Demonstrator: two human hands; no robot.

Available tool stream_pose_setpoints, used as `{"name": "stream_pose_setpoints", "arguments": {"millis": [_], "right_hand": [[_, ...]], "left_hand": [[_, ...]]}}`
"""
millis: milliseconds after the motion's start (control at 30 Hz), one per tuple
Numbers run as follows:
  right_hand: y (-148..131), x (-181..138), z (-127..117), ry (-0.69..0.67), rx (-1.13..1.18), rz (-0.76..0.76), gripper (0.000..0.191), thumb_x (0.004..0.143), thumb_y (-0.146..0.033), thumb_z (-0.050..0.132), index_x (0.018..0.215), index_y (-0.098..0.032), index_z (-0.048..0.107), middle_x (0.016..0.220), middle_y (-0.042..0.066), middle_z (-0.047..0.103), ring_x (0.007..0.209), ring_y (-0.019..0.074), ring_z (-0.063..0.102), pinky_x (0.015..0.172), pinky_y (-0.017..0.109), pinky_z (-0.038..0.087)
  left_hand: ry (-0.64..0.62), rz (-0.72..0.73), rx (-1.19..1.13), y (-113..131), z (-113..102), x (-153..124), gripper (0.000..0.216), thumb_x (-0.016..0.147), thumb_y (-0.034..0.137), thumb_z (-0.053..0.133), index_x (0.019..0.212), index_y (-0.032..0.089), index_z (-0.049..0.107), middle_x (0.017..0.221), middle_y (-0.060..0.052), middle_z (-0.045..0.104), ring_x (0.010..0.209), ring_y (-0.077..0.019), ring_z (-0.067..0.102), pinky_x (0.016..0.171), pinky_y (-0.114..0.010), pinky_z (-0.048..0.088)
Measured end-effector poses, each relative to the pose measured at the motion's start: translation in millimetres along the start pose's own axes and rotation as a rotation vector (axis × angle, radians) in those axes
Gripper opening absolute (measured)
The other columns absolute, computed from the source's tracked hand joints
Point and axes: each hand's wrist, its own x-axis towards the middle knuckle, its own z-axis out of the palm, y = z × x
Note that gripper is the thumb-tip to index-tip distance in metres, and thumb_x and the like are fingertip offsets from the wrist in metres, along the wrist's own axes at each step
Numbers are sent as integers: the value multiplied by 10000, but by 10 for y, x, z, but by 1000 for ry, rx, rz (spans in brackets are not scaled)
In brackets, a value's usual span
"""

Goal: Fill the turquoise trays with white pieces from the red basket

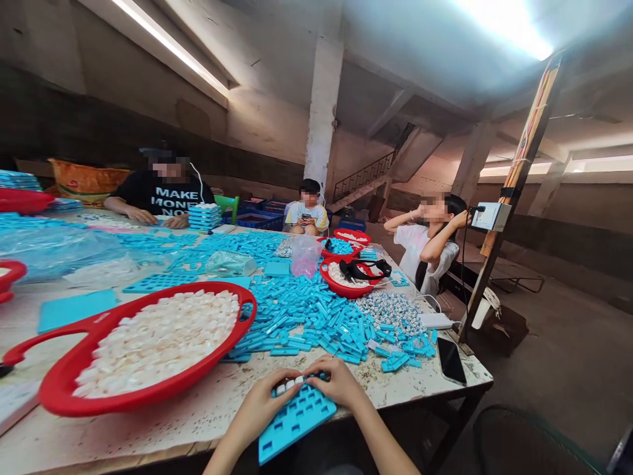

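A light blue plastic grid tray (291, 422) lies at the table's near edge, partly overhanging it. My left hand (263, 402) grips its far left end, fingers curled. My right hand (335, 379) is curled over its far right end. A short row of small white pieces (289, 386) sits in the tray's top row between my fingertips. A big red basin (59, 386) full of white pieces stands to the left. A heap of blue plastic bars (306, 316) lies just beyond my hands.
A black phone (451, 360) lies near the table's right corner beside a pile of white-blue bits (390, 310). Smaller red bowls (346, 277) stand farther back. Three other people sit around the table's far side. A slanted post (514, 178) stands at the right.
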Motion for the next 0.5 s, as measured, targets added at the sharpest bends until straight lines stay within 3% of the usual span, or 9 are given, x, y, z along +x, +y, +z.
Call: {"name": "stream_pose_setpoints", "arguments": {"millis": [167, 500], "right_hand": [[-5, -2, -2, 15, -28, 19, 300, 797, -125, 774, 1073, -243, 783, 940, 26, 747, 926, 203, 681, 852, 288, 515], [-5, -5, 2, 27, -105, 35, 207, 804, -173, 780, 994, -256, 792, 946, 19, 727, 968, 211, 661, 890, 305, 500]], "left_hand": [[3, 0, -12, -4, 1, -6, 352, 826, 558, 643, 969, 267, 779, 1046, -57, 785, 1006, -278, 709, 907, -372, 565], [6, -13, 2, -15, 7, 2, 389, 814, 582, 646, 970, 251, 778, 1040, -68, 785, 1010, -286, 709, 909, -387, 565]]}}
